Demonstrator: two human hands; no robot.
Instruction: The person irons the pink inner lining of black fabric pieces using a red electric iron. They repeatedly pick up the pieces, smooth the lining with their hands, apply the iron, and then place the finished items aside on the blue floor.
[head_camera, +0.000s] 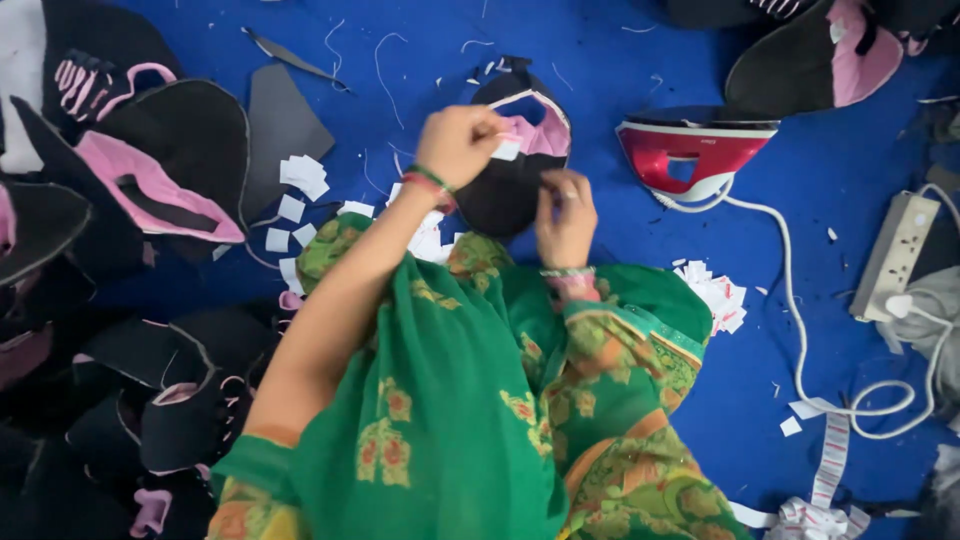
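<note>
Left hand (458, 143) above black-and-pink fabric piece (515, 150) on blue floor covering (600, 60), fingers pinched narrow on small white label (507, 150). Right hand (565, 218) presses piece's lower edge, fingers curled; grip unclear, possibly pinching the fabric. Red iron (693, 152) just right. White label scraps (300, 190) left, black-pink pile (130, 170) beyond.

The left hand (458, 143) covers part of the black and pink fabric shoe upper (515, 150). The small white label (507, 150) in its fingers is too small to tell. The pile of black and pink uppers (120, 200) runs off the left edge.

Black shoe-upper piece (505, 185), pink lining, flat on blue cloth; small white label (507, 150) at its collar.
</note>
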